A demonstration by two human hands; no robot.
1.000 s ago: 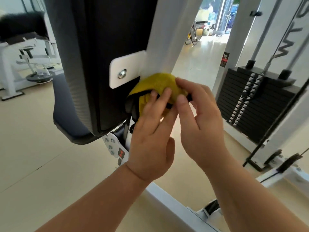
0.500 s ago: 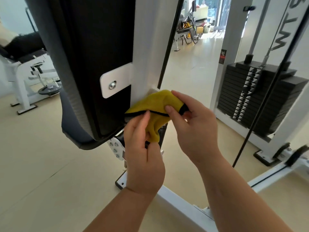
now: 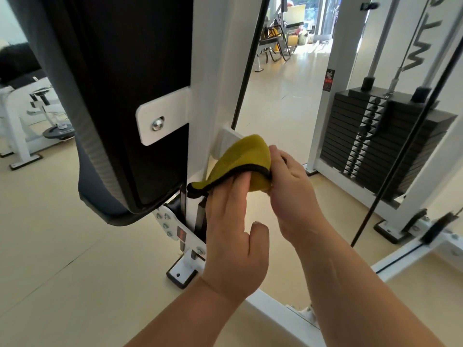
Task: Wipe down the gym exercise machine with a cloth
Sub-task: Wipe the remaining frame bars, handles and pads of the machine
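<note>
Smooth beige floor [image 3: 62, 246] lies open around the white steel post [image 3: 213, 71]. Fuzzy yellow cloth [image 3: 238, 156], black-hemmed, is bunched against the post's plate [image 3: 229, 140]. Right hand [image 3: 288, 186] grasps its fold; left hand [image 3: 233, 241] lies flat-fingered beneath the hem, gripping nothing.
</note>
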